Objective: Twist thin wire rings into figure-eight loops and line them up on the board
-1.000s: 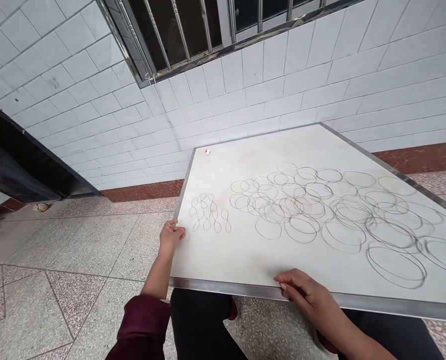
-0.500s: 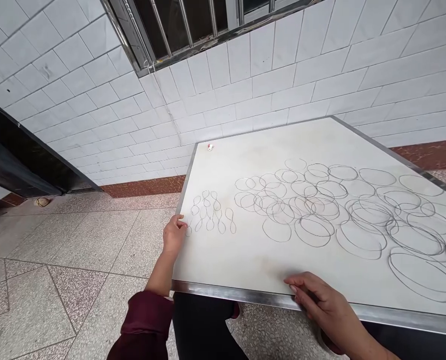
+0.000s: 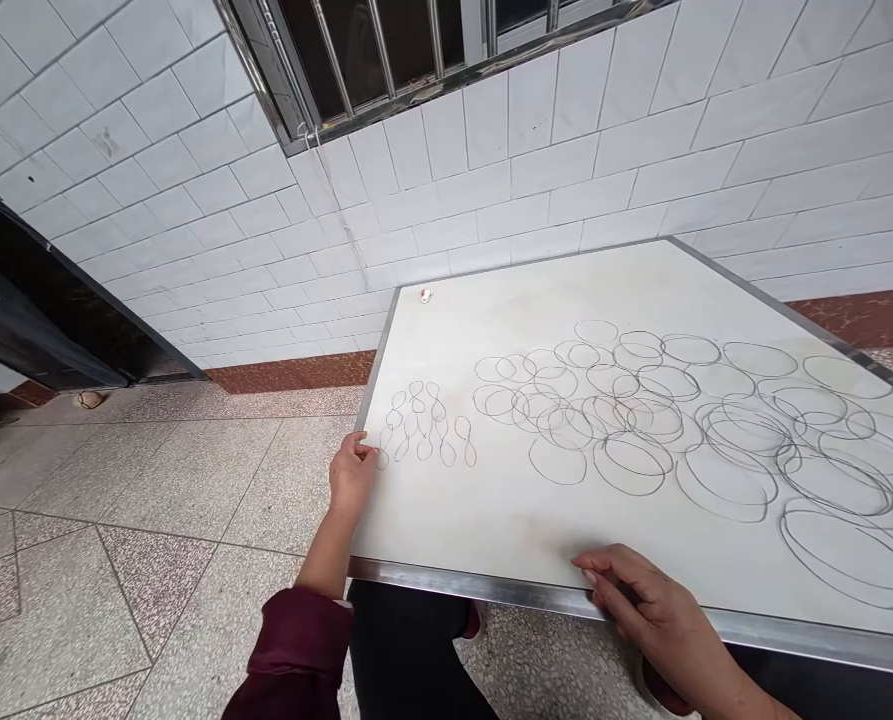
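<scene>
My left hand (image 3: 353,474) is at the left edge of the white table (image 3: 453,520), its thumb and forefinger pinched by a small dark loop (image 3: 384,460). Whether it grips that loop is too small to tell. Just right of it lie several thin figure-eight loops (image 3: 466,442). My right hand (image 3: 652,600) is over the front edge, thumb and fingertips together; anything between them is too small to make out. Many larger thin dark rings (image 3: 632,464) lie overlapping across the middle and right of the table.
A small red and white object (image 3: 426,296) sits at the table's back left corner. A metal rim (image 3: 476,584) runs along the front edge. Behind stands a white tiled wall (image 3: 416,220) with a barred window (image 3: 408,50). A dark doorway (image 3: 33,300) is at the left.
The view has shifted slightly, so everything appears a little further right. Both hands keep nearly the same place and pose.
</scene>
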`<state>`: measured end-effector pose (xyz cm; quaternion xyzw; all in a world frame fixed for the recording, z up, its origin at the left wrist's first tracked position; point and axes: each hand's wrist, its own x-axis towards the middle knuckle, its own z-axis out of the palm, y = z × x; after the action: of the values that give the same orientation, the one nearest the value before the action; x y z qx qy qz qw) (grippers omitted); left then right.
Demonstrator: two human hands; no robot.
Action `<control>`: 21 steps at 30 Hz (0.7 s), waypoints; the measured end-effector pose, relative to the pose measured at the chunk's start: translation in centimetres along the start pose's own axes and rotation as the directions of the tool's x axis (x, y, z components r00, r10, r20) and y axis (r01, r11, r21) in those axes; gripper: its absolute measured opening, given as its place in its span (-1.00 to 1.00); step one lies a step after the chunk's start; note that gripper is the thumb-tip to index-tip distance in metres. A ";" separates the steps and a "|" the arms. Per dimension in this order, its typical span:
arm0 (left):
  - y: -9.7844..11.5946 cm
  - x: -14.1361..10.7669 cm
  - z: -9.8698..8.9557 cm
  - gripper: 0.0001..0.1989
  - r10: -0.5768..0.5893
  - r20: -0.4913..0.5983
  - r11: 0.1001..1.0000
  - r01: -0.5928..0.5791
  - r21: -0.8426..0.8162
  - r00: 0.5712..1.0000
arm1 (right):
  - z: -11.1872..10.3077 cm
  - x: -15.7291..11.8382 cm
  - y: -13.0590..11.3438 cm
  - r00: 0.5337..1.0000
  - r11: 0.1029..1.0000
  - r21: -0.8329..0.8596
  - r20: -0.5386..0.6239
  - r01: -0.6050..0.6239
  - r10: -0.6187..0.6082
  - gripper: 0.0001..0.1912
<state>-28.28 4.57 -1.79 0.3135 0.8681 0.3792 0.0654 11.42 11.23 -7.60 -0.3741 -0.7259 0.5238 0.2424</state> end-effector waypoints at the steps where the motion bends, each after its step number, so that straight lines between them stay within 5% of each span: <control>1: 0.0 -0.1 0.0 -0.62 -0.002 -0.001 1.000 0.002 0.001 1.000 | 0.0 0.0 0.0 1.000 1.000 -0.006 -0.002 0.001 -0.001 -0.72; 21: 0.8 -2.3 0.3 -0.62 -0.121 -0.123 0.989 0.109 -0.103 0.985 | 0.3 0.1 -0.7 0.997 0.994 -0.101 -0.069 0.030 -0.038 -0.66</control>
<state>-25.95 3.84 -1.72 0.2342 0.8679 0.4356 0.0458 10.96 11.03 -7.05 -0.3918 -0.7484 0.4689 0.2579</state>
